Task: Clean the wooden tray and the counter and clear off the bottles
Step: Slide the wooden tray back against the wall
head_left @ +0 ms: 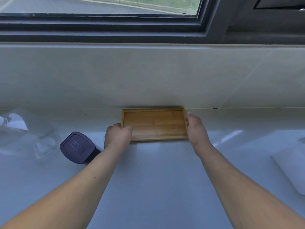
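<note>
Both short ends of the empty rectangular wooden tray (155, 124), set against the backsplash on the white counter (156, 179), are gripped: left hand (118, 135), right hand (196, 129). Step judged: repositioning; an even lift is needed next.

White object (292, 169) cut off right

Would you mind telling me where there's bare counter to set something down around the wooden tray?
Bare counter runs wide in front of the wooden tray, between the forearms. Another open strip lies right of the right hand, up to the white object. The left is crowded: dark-lidded container and clear plastic container.
</note>
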The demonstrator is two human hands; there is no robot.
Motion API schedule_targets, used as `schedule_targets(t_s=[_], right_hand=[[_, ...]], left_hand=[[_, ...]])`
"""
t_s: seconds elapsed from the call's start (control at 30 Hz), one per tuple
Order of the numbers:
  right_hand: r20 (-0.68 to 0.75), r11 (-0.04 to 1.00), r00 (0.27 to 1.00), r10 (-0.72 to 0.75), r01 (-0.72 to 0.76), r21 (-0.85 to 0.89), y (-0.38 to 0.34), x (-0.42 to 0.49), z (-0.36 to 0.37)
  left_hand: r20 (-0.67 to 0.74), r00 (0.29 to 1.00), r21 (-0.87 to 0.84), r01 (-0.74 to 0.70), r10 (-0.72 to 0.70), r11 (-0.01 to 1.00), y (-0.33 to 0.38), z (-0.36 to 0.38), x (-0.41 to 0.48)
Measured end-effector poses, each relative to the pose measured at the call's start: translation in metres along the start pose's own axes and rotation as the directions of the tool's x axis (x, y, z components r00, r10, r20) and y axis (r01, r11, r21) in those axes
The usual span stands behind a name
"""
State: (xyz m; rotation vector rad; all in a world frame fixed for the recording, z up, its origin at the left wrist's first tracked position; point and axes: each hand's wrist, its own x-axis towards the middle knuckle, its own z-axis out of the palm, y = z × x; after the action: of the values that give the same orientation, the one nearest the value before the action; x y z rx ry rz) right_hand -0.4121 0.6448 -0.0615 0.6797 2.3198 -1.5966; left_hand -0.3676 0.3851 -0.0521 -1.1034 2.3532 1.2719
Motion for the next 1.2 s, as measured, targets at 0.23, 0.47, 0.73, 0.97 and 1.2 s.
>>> schedule_targets(t_s=[0.23,0.47,0.73,0.97,1.2], right_hand=[[0.012,1.000,1.000,-0.007,0.007,0.011,-0.001,0.002,0.003],[0.000,1.000,1.000,-0.003,0.003,-0.002,-0.003,0.008,0.006],[-0.011,0.999,1.000,-0.020,0.019,-0.049,-0.001,0.008,0.006],[-0.091,0.967,0.979,-0.181,0.160,-0.197,0.014,-0.024,0.007],[0.053,0.772,0.895,-0.443,0.410,-0.486,0.014,-0.100,0.024]], left_hand=[[-0.005,1.000,0.007,-0.005,0.005,1.000,0.003,-0.001,0.012],[0.003,1.000,-0.003,-0.002,0.002,1.000,0.007,0.002,0.018],[0.002,1.000,0.034,-0.013,0.013,0.999,0.007,0.003,0.017],[0.003,0.977,0.137,-0.212,0.214,0.968,-0.001,0.001,-0.008],[0.076,0.844,0.263,-0.530,0.531,0.806,-0.031,-0.020,-0.058]])
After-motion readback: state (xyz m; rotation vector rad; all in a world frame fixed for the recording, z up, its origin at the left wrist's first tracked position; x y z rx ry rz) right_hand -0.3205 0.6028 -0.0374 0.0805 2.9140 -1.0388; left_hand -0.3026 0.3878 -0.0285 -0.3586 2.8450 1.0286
